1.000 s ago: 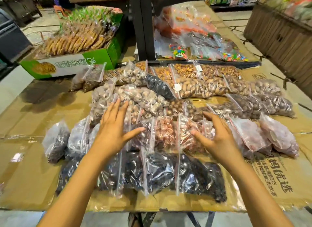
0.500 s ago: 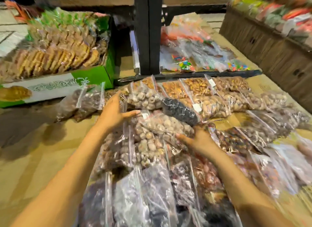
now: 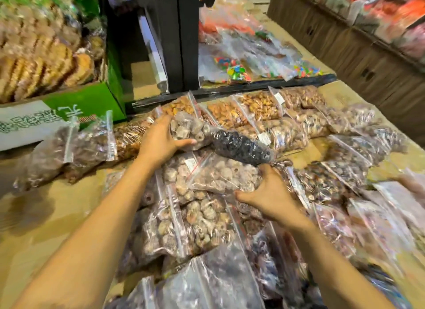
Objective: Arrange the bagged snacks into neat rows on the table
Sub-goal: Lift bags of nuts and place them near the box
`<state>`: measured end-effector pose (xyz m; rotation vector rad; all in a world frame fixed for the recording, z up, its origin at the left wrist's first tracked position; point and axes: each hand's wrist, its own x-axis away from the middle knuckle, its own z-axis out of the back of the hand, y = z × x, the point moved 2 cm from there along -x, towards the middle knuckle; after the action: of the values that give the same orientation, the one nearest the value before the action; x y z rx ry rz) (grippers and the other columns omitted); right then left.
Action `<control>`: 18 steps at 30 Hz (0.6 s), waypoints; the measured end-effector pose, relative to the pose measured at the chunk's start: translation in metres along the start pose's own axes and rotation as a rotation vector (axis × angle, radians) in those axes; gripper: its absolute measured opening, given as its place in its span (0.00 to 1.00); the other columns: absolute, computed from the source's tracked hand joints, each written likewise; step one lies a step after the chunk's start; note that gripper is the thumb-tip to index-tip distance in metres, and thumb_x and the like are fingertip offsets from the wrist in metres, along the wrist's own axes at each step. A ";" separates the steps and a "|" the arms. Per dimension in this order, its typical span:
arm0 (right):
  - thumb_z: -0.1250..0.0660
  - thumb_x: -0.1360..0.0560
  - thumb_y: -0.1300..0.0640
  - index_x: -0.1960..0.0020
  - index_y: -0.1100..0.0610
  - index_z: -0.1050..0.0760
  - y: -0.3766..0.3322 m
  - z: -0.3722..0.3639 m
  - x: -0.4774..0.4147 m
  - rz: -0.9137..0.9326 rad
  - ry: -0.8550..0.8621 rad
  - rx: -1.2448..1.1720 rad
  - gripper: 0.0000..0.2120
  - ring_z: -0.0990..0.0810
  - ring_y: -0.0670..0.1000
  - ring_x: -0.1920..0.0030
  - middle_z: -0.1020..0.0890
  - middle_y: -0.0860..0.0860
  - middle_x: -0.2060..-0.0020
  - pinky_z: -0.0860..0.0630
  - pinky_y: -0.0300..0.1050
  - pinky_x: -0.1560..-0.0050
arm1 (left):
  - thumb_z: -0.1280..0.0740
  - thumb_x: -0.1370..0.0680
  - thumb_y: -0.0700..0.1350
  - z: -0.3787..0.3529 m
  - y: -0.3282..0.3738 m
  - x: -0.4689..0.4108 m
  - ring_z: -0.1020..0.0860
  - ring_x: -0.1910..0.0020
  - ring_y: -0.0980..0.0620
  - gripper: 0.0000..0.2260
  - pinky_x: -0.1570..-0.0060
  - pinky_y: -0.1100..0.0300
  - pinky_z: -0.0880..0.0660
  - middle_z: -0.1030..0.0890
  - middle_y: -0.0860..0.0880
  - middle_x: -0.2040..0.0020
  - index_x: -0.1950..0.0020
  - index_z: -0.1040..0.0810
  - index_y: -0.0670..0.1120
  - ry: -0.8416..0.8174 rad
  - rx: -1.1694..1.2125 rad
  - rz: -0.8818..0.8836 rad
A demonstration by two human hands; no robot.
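Note:
Many clear zip bags of nuts and dried fruit lie in overlapping rows on a cardboard-covered table (image 3: 46, 216). My left hand (image 3: 158, 140) grips the left end of a bag of pale brown dried pieces (image 3: 188, 130) in the middle. A bag of black pieces (image 3: 239, 147) lies slanted just right of that bag. My right hand (image 3: 269, 196) holds the near right edge of a larger bag of pale dried pieces (image 3: 220, 175), thumb under its front edge. Bags of orange-brown nuts (image 3: 259, 106) line the far row.
A green and white carton (image 3: 87, 101) of stacked biscuits stands at the far left. A black post (image 3: 181, 37) rises behind the far row, with bags of coloured sweets (image 3: 232, 69) beyond it. A brown wooden counter (image 3: 368, 62) runs along the right. Two bags (image 3: 69, 147) lie apart at the left.
Both hands have left the near rows and reached farther across the table. The left hand closed on the pale bag by the black one; the right took the edge of the bag below it.

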<state>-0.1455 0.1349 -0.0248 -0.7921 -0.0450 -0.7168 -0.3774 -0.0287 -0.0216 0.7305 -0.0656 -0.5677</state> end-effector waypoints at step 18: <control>0.25 0.39 0.52 0.36 0.64 0.30 0.090 0.094 0.164 -0.047 0.196 -0.793 0.36 0.17 0.54 0.54 0.19 0.56 0.53 0.25 0.37 0.60 | 0.27 0.38 0.59 0.042 0.116 0.251 0.21 0.66 0.53 0.16 0.62 0.59 0.23 0.18 0.53 0.61 0.56 0.16 0.52 0.253 1.211 0.471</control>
<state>0.0552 0.1468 0.0341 -1.4723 0.4226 -0.8614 -0.1202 -0.1130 0.0505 1.8912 -0.3537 0.0909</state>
